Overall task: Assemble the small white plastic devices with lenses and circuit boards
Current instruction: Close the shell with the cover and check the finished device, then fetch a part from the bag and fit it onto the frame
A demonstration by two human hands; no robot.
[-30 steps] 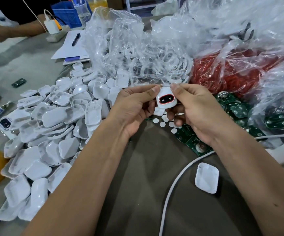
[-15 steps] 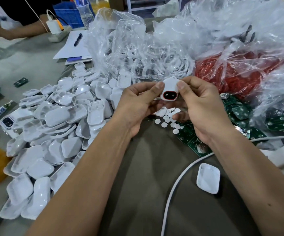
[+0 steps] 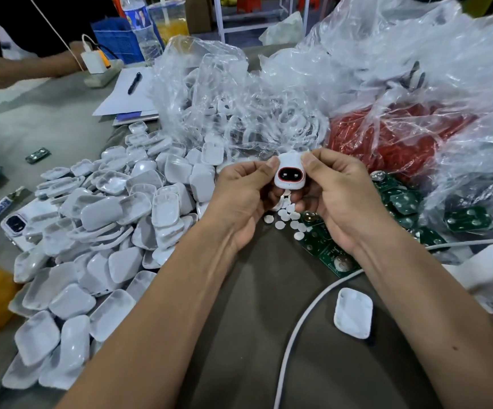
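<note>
Grey cloth covers the table (image 3: 254,335), and lots of small parts lie on it. Both hands meet in the middle, above the cloth. The left hand (image 3: 239,196) and the right hand (image 3: 336,196) hold one small white device (image 3: 289,169) between them. It sits right between the two thumbs, and each thumb tip presses on a top corner. The other fingers curl under and behind it. Its dark face with a red rim looks up at the camera.

Just below the hands lie little white round discs (image 3: 286,216). Green circuit boards (image 3: 398,202) are spread under and beside the right hand. A big heap of white shells (image 3: 106,231) lies to the left. One white shell (image 3: 353,312) lies alone near the right arm, beside a white cable (image 3: 298,326). Clear plastic bags (image 3: 268,98) are piled up behind the hands.
</note>
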